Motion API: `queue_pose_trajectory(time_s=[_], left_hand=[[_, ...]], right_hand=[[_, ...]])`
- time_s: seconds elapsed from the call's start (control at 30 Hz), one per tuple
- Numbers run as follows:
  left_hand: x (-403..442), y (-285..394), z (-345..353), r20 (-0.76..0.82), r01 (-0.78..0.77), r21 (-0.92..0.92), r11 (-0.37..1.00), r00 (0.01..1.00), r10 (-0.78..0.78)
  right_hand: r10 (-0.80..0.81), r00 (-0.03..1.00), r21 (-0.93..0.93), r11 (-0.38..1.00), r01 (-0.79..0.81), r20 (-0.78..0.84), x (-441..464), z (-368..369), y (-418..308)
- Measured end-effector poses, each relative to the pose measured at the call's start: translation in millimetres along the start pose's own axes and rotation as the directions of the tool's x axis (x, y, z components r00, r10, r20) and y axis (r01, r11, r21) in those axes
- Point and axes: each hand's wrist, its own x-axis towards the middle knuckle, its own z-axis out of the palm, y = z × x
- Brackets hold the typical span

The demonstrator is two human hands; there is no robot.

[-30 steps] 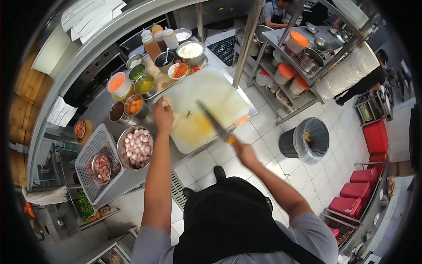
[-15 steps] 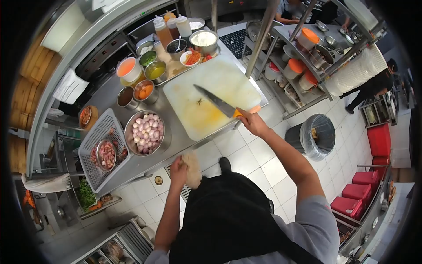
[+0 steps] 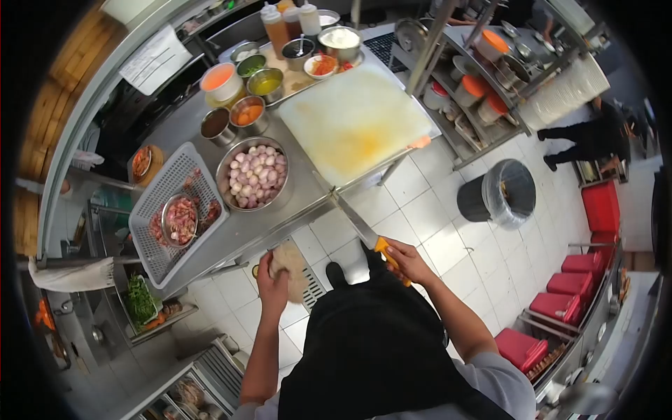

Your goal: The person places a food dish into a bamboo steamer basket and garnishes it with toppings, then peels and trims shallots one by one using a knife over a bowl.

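Observation:
My left hand is closed on a beige cloth, which hangs over the floor in front of the counter. My right hand grips the orange handle of a large knife. Its blade points up and left, with the tip at the counter's front edge, near the corner of the cutting board. The white cutting board bears yellow stains. A small dark bit lies at the knife tip. To the left of the board stands a metal bowl of small peeled purple-white bulbs.
A grey basket holds a bowl of reddish pieces. Behind are metal cups, a flour bowl and squeeze bottles. A lined bin stands on the floor at right, near a shelf rack. A person in dark clothes is further right.
The left hand has moved off the board with the cloth, down over the floor. The knife has moved from above the board to its near edge, and the dark bit has moved there too.

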Motion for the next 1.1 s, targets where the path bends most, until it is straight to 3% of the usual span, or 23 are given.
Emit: queue_pose_trajectory(time_s=[0.03, 0.1, 0.17, 0.23, 0.3, 0.37, 0.4, 0.47, 0.53, 0.57, 0.6, 0.63, 0.67, 0.7, 0.73, 0.77, 0.83, 0.87, 0.9, 0.93, 0.97, 1.03, 1.1], left_hand=[[12.4, 12.4, 9.4, -0.022, -0.070, 0.081, 0.994, 0.997, 0.072], [51.3, 16.0, 33.9, 0.083, -0.233, 0.066, 0.970, 0.970, 0.227], [95.5, 38.7, 72.7, 0.121, -0.545, 0.325, 0.773, 0.834, 0.538], [138.4, 50.4, 112.8, 0.102, -0.603, 0.514, 0.610, 0.749, 0.655], [190.1, 32.7, 142.7, 0.021, -0.595, 0.570, 0.567, 0.700, 0.714], [245.9, -29.4, 158.9, -0.007, -0.482, 0.739, 0.471, 0.693, 0.721], [253.6, -55.2, 163.1, -0.011, -0.432, 0.709, 0.557, 0.783, 0.622], [239.8, -50.2, 164.4, -0.009, -0.396, 0.744, 0.539, 0.800, 0.600], [201.8, -40.2, 159.6, 0.081, -0.574, 0.564, 0.594, 0.754, 0.652], [183.7, -44.5, 154.1, 0.089, -0.495, 0.643, 0.585, 0.807, 0.584], [162.1, -41.7, 149.7, 0.130, -0.462, 0.582, 0.669, 0.865, 0.485], [142.1, -42.0, 141.9, 0.197, -0.511, 0.624, 0.591, 0.835, 0.515], [120.2, -47.5, 132.4, 0.227, -0.481, 0.643, 0.596, 0.863, 0.451], [88.8, -29.7, 131.5, 0.292, -0.372, 0.655, 0.658, 0.927, 0.234], [57.0, -77.4, 111.8, 0.290, -0.260, 0.632, 0.730, 0.953, 0.089], [23.2, -67.3, 120.7, 0.221, -0.005, 0.325, 0.946, 0.973, -0.071], [-21.5, -71.7, 126.1, 0.089, 0.450, 0.003, 0.893, 0.889, -0.449], [-35.0, -76.6, 118.9, 0.069, 0.460, 0.017, 0.888, 0.885, -0.460], [-47.1, -82.5, 112.4, 0.166, 0.549, -0.097, 0.830, 0.831, -0.531], [-53.6, -83.6, 109.7, 0.269, 0.629, -0.207, 0.750, 0.773, -0.574], [-59.5, -76.4, 108.9, 0.244, 0.628, -0.208, 0.750, 0.775, -0.583], [-75.3, -59.9, 106.6, 0.256, 0.615, -0.298, 0.729, 0.788, -0.560], [-77.3, -41.0, 105.0, 0.212, 0.637, -0.320, 0.701, 0.770, -0.602]], right_hand=[[-0.002, 1.000, 0.028, 1.000, 0.002, -0.021, -15.5, -3.1, 0.3], [0.000, 0.996, 0.046, 0.999, 0.004, -0.085, -47.9, -17.9, 2.7], [-0.072, 0.981, 0.027, 0.997, 0.078, -0.180, -74.7, -44.0, 14.1], [-0.070, 0.955, -0.028, 0.998, 0.064, -0.287, -102.2, -67.8, 11.8], [-0.054, 0.925, -0.042, 0.998, 0.041, -0.376, -127.8, -93.3, 8.1], [-0.085, 0.889, -0.057, 0.996, 0.067, -0.450, -150.8, -128.4, 10.1], [-0.074, 0.856, -0.032, 0.997, 0.067, -0.512, -164.8, -147.8, 9.8], [-0.133, 0.801, 0.005, 0.986, 0.167, -0.584, -183.0, -189.5, 1.2], [-0.179, 0.715, 0.003, 0.969, 0.246, -0.676, -195.4, -237.3, -10.9], [-0.223, 0.663, -0.055, 0.963, 0.265, -0.715, -196.0, -264.4, -14.1], [-0.242, 0.615, -0.034, 0.944, 0.329, -0.751, -191.5, -294.4, -13.7], [-0.256, 0.567, -0.018, 0.920, 0.391, -0.783, -183.8, -323.6, -9.4], [-0.253, 0.564, -0.009, 0.917, 0.398, -0.786, -172.3, -345.5, -6.8], [-0.404, 0.255, -0.332, 0.900, 0.284, -0.878, -156.2, -365.6, -5.1], [-0.567, -0.029, -0.567, 0.821, 0.069, -0.823, -131.9, -396.2, 4.0], [-0.560, -0.015, -0.559, 0.826, 0.077, -0.829, -109.0, -417.9, 23.4], [-0.514, -0.022, -0.501, 0.844, -0.194, -0.858, -59.3, -465.5, 80.0], [-0.333, 0.168, -0.372, 0.854, -0.363, -0.928, -47.0, -486.8, 105.5], [-0.324, 0.194, -0.374, 0.855, -0.358, -0.926, -37.6, -499.6, 128.7], [-0.277, 0.189, -0.331, 0.860, -0.388, -0.942, -25.9, -510.8, 145.9], [-0.230, 0.184, -0.287, 0.861, -0.421, -0.956, -17.1, -516.8, 155.7], [-0.422, 0.068, -0.421, 0.849, -0.320, -0.904, -13.3, -518.7, 153.5], [-0.456, 0.045, -0.452, 0.854, -0.259, -0.889, -4.6, -526.5, 158.2]])
